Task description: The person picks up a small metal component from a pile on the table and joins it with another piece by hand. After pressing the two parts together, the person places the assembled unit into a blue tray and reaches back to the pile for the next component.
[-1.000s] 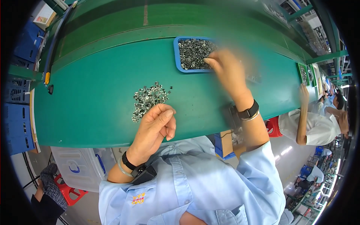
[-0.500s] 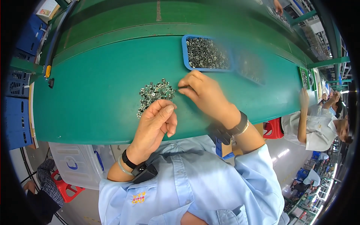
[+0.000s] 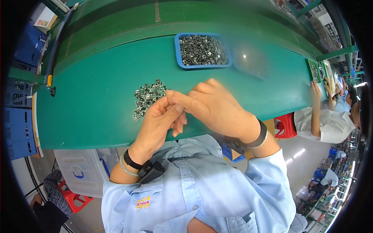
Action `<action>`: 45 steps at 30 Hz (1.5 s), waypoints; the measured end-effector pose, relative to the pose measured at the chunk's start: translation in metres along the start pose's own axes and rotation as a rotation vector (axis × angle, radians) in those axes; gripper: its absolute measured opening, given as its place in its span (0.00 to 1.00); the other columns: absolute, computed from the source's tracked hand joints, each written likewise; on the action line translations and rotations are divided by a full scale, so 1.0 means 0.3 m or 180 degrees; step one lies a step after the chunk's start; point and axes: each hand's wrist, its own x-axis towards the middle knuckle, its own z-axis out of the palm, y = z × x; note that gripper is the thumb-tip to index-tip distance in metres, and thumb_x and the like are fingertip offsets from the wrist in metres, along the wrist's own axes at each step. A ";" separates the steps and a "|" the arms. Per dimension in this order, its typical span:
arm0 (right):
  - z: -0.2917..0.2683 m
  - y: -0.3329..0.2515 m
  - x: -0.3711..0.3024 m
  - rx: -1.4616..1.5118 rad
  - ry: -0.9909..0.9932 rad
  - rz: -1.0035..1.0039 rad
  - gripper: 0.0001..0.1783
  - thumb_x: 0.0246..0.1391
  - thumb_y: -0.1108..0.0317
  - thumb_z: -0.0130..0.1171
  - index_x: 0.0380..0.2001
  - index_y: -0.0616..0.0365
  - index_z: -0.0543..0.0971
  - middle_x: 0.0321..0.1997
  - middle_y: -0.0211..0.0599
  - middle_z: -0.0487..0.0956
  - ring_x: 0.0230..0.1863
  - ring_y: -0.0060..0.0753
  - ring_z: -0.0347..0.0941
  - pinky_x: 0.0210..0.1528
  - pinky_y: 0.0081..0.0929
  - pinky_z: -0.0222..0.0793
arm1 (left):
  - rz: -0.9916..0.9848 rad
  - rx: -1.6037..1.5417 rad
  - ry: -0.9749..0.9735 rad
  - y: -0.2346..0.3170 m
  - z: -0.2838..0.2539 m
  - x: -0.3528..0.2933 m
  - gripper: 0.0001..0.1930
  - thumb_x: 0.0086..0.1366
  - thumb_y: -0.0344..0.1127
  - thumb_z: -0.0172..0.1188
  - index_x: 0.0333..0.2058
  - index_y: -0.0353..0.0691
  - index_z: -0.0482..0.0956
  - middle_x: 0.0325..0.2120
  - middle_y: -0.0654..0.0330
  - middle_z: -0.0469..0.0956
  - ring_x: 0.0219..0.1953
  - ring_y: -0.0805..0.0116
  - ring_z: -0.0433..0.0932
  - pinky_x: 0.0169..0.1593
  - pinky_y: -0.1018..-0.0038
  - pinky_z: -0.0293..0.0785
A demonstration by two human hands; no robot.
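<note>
A loose pile of small shiny metal parts [image 3: 147, 95] lies on the green table mat. My left hand [image 3: 155, 123] is at the pile's near edge, its thumb and forefinger pressed together and its other fingers curled. From the right, my right hand [image 3: 219, 106] reaches across, with its bent fingers meeting the left fingertips. Whatever is pinched between the two hands is hidden by the fingers. Beyond them stands a blue tray [image 3: 178, 52] filled with more of the same kind of small metal parts.
A blurred patch covers the mat right of the tray. At the far right, a co-worker's arm [image 3: 315, 101] rests by a green tray [image 3: 314, 72] of parts. Blue crates [image 3: 19, 132] stand at the left, and a clear plastic box [image 3: 79, 171] sits below the table edge.
My right hand has moved from beside the pile toward me and left, meeting my left fingertips. The pile and tray appear farther left as the view shifts.
</note>
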 end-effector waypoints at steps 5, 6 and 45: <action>0.057 0.025 -0.033 0.0555 0.0547 0.0547 0.17 0.43 0.72 0.63 0.40 0.53 0.75 0.32 0.29 0.76 0.34 0.36 0.70 0.37 0.32 0.64 | 0.0016 -0.0281 -0.0011 -0.004 0.024 -0.004 0.08 0.68 0.36 0.49 0.36 0.36 0.71 0.21 0.62 0.74 0.19 0.78 0.71 0.19 0.83 0.64; 0.086 0.035 -0.045 0.0678 0.0866 0.0431 0.16 0.42 0.73 0.63 0.38 0.53 0.75 0.31 0.29 0.76 0.33 0.35 0.70 0.36 0.31 0.65 | 0.0015 -0.0275 -0.0010 -0.007 0.028 -0.004 0.08 0.68 0.36 0.49 0.36 0.36 0.71 0.21 0.62 0.74 0.19 0.78 0.71 0.19 0.83 0.64; 0.159 0.005 -0.089 0.0845 0.1703 0.0374 0.10 0.42 0.76 0.64 0.31 0.55 0.76 0.30 0.32 0.76 0.32 0.34 0.73 0.32 0.27 0.68 | 0.0146 0.0003 0.0062 0.017 0.046 -0.012 0.10 0.67 0.39 0.51 0.32 0.38 0.70 0.17 0.62 0.72 0.17 0.77 0.68 0.21 0.82 0.63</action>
